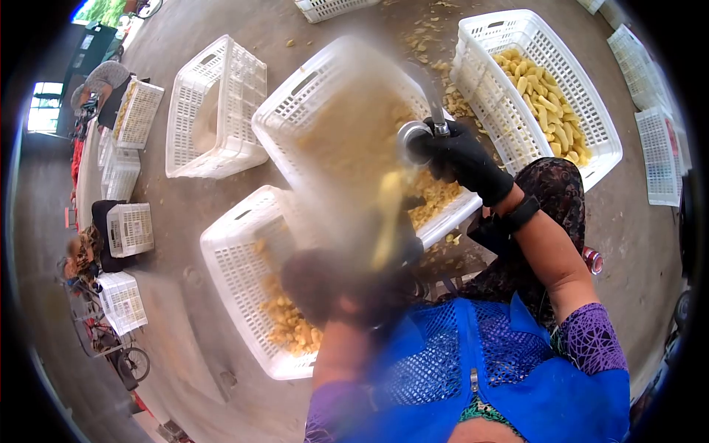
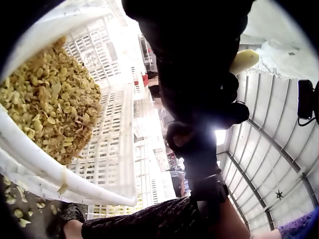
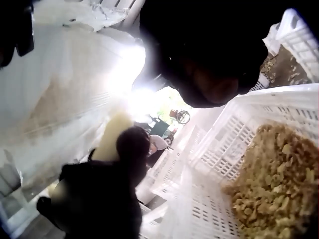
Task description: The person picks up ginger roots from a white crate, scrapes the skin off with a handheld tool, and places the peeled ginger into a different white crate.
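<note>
Both hands wear black gloves. My left hand point(image 1: 362, 280), blurred in the head view, holds a long pale yellow peeled vegetable point(image 1: 388, 221) that points upward. In the left wrist view the rounded tip of this vegetable point(image 2: 246, 60) sticks out past the dark fingers. My right hand point(image 1: 467, 159) grips a shiny metal tool point(image 1: 437, 111) with a round silver end, just above and right of the vegetable; its kind is unclear. Below both hands stands a white slatted crate point(image 1: 284, 100) heaped with yellowish-brown peelings point(image 2: 55, 104). Haze blurs the middle of the head view.
A crate point(image 1: 484, 122) at the upper right holds peeled yellow vegetables point(image 1: 546, 103). Another crate point(image 1: 233, 258) at the lower left contains yellow pieces. A taller white crate point(image 1: 251, 103) stands left. Scraps point(image 1: 458, 103) litter the floor. Other people sit among crates at far left.
</note>
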### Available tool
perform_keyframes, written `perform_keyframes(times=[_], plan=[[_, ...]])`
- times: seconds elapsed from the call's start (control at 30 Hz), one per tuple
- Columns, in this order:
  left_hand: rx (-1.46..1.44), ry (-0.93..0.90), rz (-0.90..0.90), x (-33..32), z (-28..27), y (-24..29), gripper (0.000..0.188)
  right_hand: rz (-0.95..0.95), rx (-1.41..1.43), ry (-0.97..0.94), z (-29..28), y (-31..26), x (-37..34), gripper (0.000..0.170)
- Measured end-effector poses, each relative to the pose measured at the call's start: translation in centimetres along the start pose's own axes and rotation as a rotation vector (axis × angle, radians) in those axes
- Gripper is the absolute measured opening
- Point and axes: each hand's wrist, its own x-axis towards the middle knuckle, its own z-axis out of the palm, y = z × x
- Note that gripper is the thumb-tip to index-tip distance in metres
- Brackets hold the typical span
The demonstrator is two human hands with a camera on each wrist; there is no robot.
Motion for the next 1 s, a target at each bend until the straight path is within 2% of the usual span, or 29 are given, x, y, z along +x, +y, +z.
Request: perform_keyframes(times=[0.07,0.13,0.17,0.23,0.27,0.3,0.33,0.4,0.47,0.53,0.6,0.73,0.77,0.9,1.0], plan=[[0.015,0.024,-0.006,-0.3,0.6,0.2,0.031,-0.069,-0.060,-0.032,0.0,-0.4,0.0,0.019],[0.017,0.036,-0.010,-0.9,1.7,0.8,0.030,0.062,0.165,-0.139,-0.6,1.8,1.0,0.016],[0.206,0.082,0.013,-1.1,2.7,1.4,0.030,0.061,0.169,-0.137,-0.6,2.6,1.3,0.016],[0.586,0.170,0.064,-1.6,5.2,2.8,0.029,-0.260,-0.190,0.010,-0.8,3.8,2.0,0.013],[0.775,0.217,0.095,-1.8,6.1,3.3,0.028,-0.265,-0.187,0.008,-1.2,4.0,2.4,0.013],[0.967,0.261,0.125,-1.9,6.5,3.6,0.028,-0.182,-0.257,0.069,-2.0,4.2,2.8,0.013],[0.972,0.259,0.125,-1.2,4.8,3.1,0.028,-0.093,-0.327,0.131,-2.4,4.3,3.0,0.014],[0.955,0.245,0.088,0.4,-0.3,1.0,0.024,-0.088,-0.424,0.090,-2.6,3.5,2.4,0.017],[0.963,0.209,0.127,0.7,-1.6,0.2,0.024,-0.901,-0.747,0.035,-2.0,3.1,1.6,0.020],[0.982,0.192,0.162,0.5,-1.7,0.0,0.024,-0.834,-0.773,0.095,-1.5,2.6,-0.5,0.021],[1.001,0.184,0.196,0.4,-1.6,0.1,0.024,-0.384,-0.780,0.050,-1.1,2.4,-1.5,0.023],[1.020,0.185,0.233,0.4,-2.0,-0.1,0.024,-0.481,-0.864,-0.001,-0.7,3.6,-2.2,0.022],[1.021,0.184,0.245,0.4,-2.0,0.0,0.024,-0.568,-0.851,-0.014,-0.9,4.8,-2.1,0.020],[1.028,0.185,0.283,0.3,-2.0,0.1,0.025,-0.587,-0.845,-0.081,-1.1,4.9,-2.1,0.018],[1.034,0.185,0.304,0.3,-1.8,0.3,0.025,-0.515,-0.951,-0.075,-1.1,4.1,-2.0,0.017]])
